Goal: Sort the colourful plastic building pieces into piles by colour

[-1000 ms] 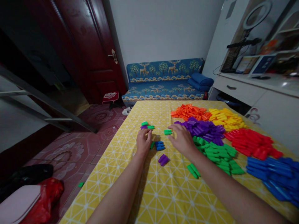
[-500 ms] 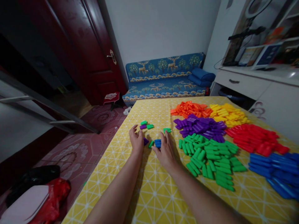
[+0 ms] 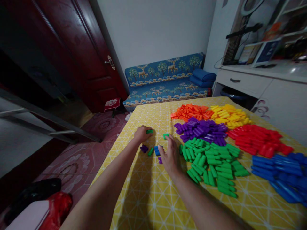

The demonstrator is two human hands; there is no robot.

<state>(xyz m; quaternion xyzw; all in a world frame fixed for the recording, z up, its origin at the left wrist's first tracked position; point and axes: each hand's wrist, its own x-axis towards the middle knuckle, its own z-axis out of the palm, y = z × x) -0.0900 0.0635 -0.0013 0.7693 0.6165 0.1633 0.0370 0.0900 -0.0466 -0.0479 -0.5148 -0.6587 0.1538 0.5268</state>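
My left hand (image 3: 142, 134) reaches forward over the table, its fingers curled in against a small green plastic building piece (image 3: 149, 131). What lies beneath the palm is hidden. My right hand (image 3: 170, 155) rests lower and to the right, fingers apart. Another green piece (image 3: 166, 136) sits by its fingertips, and a blue piece (image 3: 157, 150) is close to its thumb. Below the blue one, a purple piece (image 3: 160, 160) is partly covered by the hand. Between my hands lie a dark purple piece (image 3: 144, 148) and a single green piece (image 3: 150, 151).
Sorted piles fill the right side: green (image 3: 211, 159), purple (image 3: 201, 129), orange (image 3: 190, 111), yellow (image 3: 230, 115), red (image 3: 259, 140) and blue (image 3: 280, 172). They lie on a yellow patterned tablecloth (image 3: 153, 207). A blue sofa (image 3: 165, 83) stands beyond the table.
My left hand has moved forward over the green and purple pieces at the far left, covering most of them. My right hand stays beside the blue piece. The view has shifted slightly.
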